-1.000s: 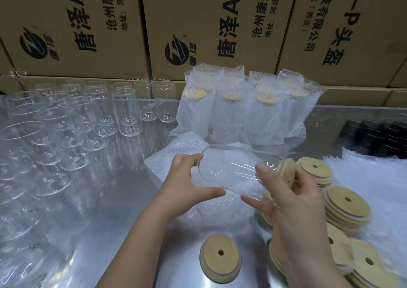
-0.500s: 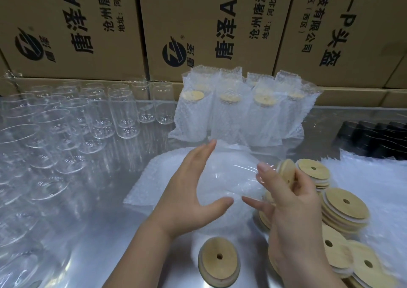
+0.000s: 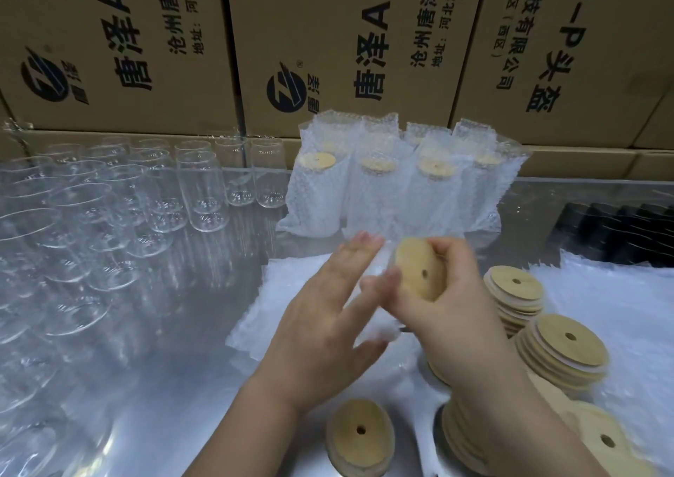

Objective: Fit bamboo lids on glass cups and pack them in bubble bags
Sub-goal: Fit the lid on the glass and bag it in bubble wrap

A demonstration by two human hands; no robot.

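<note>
Holds one bamboo lid (image 3: 419, 276) in the right grip (image 3: 459, 294), above the middle of the surface (image 3: 164, 385), with fingers curled over the far rim of the lid. Shows the lid tilted on its edge, the flat face with the small hole turned toward the camera.

Spreads the left grip (image 3: 324, 323) just to the left of the lid, fingers straight and relaxed, gripping nothing. Fingertips very near the left rim of the lid; not possible to tell if touching, because of blur.

Under both grips, a flat pile of bubble bags (image 3: 266, 294) in the middle of the surface. Not possible to tell if a glass cup sits in the wrap between the grips.

Toward the far edge, behind the grips, a row of packed cups (image 3: 364, 192), upright in bubble bags, bamboo lids visible at the tops. On the left part of the surface, many empty glass cups (image 3: 189, 192), upright and close together.

On the right side, near the right grip, stacks of lids (image 3: 561, 349). At the near edge, one single lid (image 3: 359, 436), flat, well apart from the held one. Beyond the far edge, cardboard boxes (image 3: 328, 38) with printed letters.
</note>
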